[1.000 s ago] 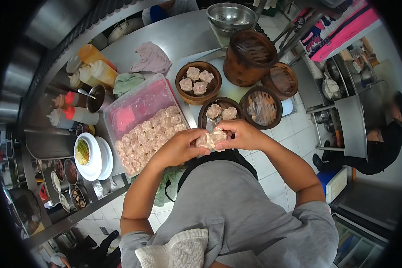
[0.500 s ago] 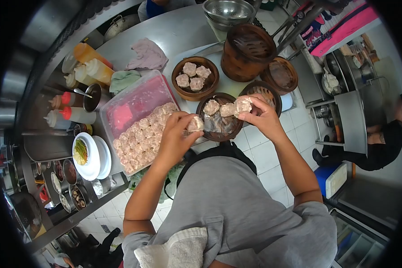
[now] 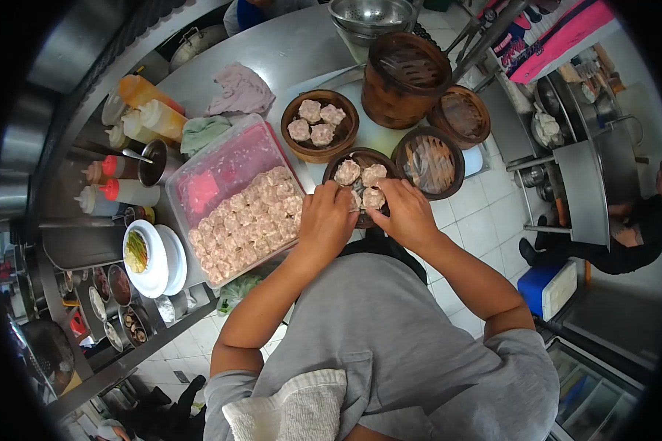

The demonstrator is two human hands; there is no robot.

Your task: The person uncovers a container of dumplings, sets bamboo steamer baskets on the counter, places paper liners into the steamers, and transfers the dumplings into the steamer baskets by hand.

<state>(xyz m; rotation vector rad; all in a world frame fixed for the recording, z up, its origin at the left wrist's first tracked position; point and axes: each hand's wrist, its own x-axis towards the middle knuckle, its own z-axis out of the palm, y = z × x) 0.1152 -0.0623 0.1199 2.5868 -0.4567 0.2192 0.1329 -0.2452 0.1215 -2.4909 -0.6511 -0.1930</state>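
Both hands are over a round bamboo steamer basket (image 3: 360, 156) directly in front of me. My left hand (image 3: 326, 222) has its fingers closed around a siu mai dumpling (image 3: 355, 201), mostly hidden by the fingertips, at the basket's near left. Against another siu mai (image 3: 374, 198), thumb and fingers of my right hand (image 3: 409, 215) pinch at the near right. Two more dumplings sit in the far half of this basket. Left of it, a plastic tub (image 3: 232, 198) holds rows of siu mai. A second steamer (image 3: 320, 126) behind contains several dumplings.
A tall steamer stack (image 3: 407, 81) stands at the back, beside a lined basket (image 3: 429, 163) and another steamer (image 3: 460, 115). Squeeze bottles (image 3: 129, 189), white plates (image 3: 146, 259) and cloths (image 3: 240, 90) lie left. A person in dark clothes (image 3: 632, 228) is at far right.
Both hands have come together and lowered their dumplings into the near basket. My right hand moved left and down, uncovering the lined basket; my left moved right, away from the tub.
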